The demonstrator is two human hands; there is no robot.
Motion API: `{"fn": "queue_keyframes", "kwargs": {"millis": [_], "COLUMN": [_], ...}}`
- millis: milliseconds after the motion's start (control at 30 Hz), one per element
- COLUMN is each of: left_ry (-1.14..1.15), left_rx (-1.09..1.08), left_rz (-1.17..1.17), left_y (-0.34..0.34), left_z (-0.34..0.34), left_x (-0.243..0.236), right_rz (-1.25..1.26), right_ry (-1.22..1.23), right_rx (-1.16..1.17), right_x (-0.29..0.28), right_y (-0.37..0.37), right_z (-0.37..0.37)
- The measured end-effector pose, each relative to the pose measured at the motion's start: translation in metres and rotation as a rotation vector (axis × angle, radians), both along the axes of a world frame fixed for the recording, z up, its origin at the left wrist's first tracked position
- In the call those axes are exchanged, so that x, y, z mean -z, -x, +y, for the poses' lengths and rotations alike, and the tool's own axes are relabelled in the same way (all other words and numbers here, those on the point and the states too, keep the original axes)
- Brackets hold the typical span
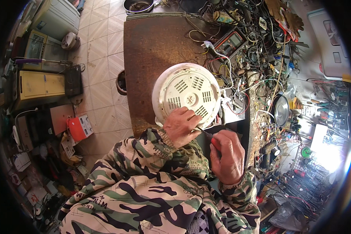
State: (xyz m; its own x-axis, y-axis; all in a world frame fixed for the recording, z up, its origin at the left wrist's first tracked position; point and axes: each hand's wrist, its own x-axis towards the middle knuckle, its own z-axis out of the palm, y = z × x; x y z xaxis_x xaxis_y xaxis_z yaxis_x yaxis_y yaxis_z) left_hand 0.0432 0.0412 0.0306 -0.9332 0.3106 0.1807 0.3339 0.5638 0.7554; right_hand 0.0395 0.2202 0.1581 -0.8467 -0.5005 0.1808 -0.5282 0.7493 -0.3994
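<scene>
A round, off-white appliance [183, 84] lies with its vented underside up near the front edge of the brown workbench. Slotted vents ring a small central hub on it. My left hand [180, 126] is at the near rim, its fingers bent and closed. What they hold, if anything, is hidden. In my right hand [229, 156], just right of the rim, is a red-handled screwdriver [215, 144]. Its dark shaft points toward the left fingertips and the rim. I cannot make out what the tip touches.
A multimeter [232, 42] sits among tangled wires and parts at the bench's far right. A white cable [229, 64] runs beside the appliance. Pliers and other hand tools [333, 105] crowd the right side. Left, on the floor, stand a yellow cabinet [42, 84] and an orange-white box [80, 128].
</scene>
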Motion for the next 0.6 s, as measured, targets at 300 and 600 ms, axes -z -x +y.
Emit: {"fn": "queue_keyframes", "kwargs": {"millis": [300,600], "left_ry": [0.009,-0.032], "left_rx": [0.002,0.028], "left_rz": [0.007,0.017], "left_y": [-0.001,-0.001], "left_z": [0.0,-0.002], "left_x": [0.003,0.008], "right_rz": [-0.121,-0.068], "right_ry": [0.067,0.018], "right_rx": [-0.007,0.018], "right_x": [-0.002,0.0], "right_y": [-0.005,-0.006], "right_z": [0.002,0.0]}}
